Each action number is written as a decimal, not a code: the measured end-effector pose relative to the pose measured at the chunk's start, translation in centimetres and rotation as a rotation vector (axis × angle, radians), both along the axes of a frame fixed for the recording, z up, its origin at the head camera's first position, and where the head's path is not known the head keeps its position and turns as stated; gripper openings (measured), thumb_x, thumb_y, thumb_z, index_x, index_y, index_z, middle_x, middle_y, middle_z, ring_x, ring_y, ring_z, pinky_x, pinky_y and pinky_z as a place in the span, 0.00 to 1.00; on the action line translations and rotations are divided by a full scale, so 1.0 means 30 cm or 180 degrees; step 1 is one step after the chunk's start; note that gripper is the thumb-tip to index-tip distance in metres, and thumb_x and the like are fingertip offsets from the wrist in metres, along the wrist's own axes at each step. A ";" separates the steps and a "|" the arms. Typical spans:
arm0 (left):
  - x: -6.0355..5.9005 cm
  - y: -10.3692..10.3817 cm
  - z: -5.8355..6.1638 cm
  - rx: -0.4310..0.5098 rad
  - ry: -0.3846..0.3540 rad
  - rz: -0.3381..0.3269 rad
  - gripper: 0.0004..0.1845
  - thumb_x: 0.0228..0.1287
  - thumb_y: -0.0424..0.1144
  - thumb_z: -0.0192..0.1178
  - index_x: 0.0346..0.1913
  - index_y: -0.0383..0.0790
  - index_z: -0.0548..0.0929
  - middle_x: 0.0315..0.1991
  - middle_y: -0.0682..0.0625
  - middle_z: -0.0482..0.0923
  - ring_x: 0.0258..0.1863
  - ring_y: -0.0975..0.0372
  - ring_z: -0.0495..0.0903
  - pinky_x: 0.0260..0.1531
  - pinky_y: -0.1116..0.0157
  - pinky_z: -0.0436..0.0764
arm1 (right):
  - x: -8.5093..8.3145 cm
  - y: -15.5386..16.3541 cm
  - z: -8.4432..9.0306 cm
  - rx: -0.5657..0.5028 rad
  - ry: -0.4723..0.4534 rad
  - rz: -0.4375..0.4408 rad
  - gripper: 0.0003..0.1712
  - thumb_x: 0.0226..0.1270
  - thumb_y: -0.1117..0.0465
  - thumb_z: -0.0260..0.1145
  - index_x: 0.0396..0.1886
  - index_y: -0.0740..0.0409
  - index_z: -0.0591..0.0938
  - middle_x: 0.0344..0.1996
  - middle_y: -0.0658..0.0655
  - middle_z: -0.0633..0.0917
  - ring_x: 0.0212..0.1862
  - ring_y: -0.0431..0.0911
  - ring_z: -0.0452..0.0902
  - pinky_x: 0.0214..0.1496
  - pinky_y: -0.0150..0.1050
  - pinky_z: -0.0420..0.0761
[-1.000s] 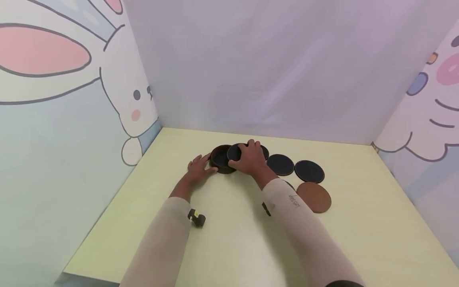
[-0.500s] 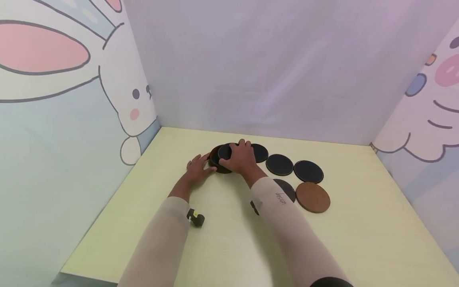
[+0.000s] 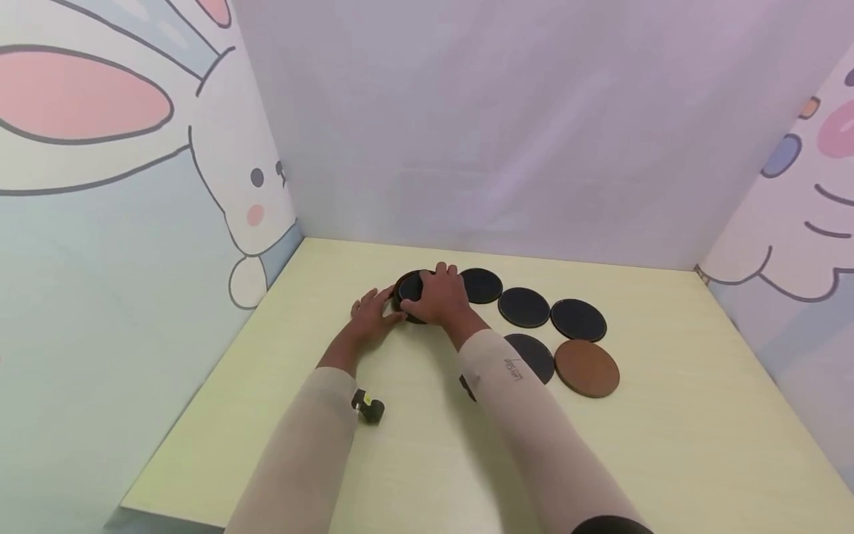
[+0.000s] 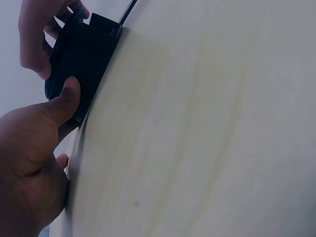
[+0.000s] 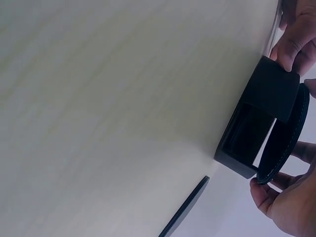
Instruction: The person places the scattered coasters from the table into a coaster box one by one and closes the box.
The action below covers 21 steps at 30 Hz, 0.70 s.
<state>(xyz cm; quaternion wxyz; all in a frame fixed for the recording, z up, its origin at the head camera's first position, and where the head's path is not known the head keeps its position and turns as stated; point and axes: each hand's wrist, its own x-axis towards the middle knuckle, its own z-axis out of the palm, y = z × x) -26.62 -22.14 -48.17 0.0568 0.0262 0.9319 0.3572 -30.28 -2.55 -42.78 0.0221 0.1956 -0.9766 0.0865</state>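
A dark round holder [image 3: 403, 305] is being steadied on the pale yellow table [image 3: 427, 445] by the left hand [image 3: 373, 315], whose thumb [image 4: 61, 101] is being pressed against the holder's side wall, with the other fingers curled at its base. From the left wrist view the holder [image 4: 84, 64] is being seen edge-on. A dark coaster [image 3: 410, 285] is being pinched at its rim by the right hand [image 3: 440, 297], fingers curled round the edge, and is being held right over the holder's open top; in the right wrist view the coaster [image 5: 286, 140] is being held tilted against the holder [image 5: 256, 128], its edge just at the opening.

To the right, three more dark coasters are being left in a row on the table: one [image 3: 480, 285] just beside the right hand, then a second [image 3: 524, 307], then a third [image 3: 577, 320]. Nearer the person, a fourth dark coaster [image 3: 537, 356] is being partly hidden by the right sleeve [image 3: 520, 415], touching a brown coaster [image 3: 587, 368].
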 end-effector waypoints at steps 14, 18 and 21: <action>0.004 -0.007 0.009 -0.0093 0.0082 -0.0145 0.42 0.83 0.55 0.59 0.90 0.52 0.55 0.89 0.43 0.58 0.92 0.44 0.41 0.89 0.38 0.33 | -0.013 0.009 -0.004 -0.0031 0.0024 -0.0017 0.46 0.76 0.28 0.57 0.80 0.53 0.75 0.78 0.66 0.70 0.78 0.63 0.65 0.77 0.64 0.74; 0.010 -0.006 0.014 -0.0092 0.0071 -0.0154 0.42 0.83 0.55 0.59 0.90 0.50 0.55 0.89 0.42 0.58 0.92 0.43 0.41 0.89 0.38 0.33 | -0.021 0.028 -0.009 -0.0126 -0.0075 -0.0066 0.45 0.78 0.28 0.55 0.80 0.53 0.74 0.79 0.66 0.68 0.80 0.63 0.62 0.79 0.66 0.70; 0.008 -0.002 0.012 -0.0064 0.0087 -0.0171 0.42 0.83 0.55 0.59 0.90 0.49 0.55 0.88 0.40 0.58 0.91 0.42 0.41 0.89 0.37 0.34 | -0.027 0.049 -0.009 -0.0190 -0.0136 -0.0142 0.45 0.81 0.28 0.52 0.81 0.53 0.73 0.80 0.66 0.67 0.82 0.63 0.60 0.81 0.68 0.68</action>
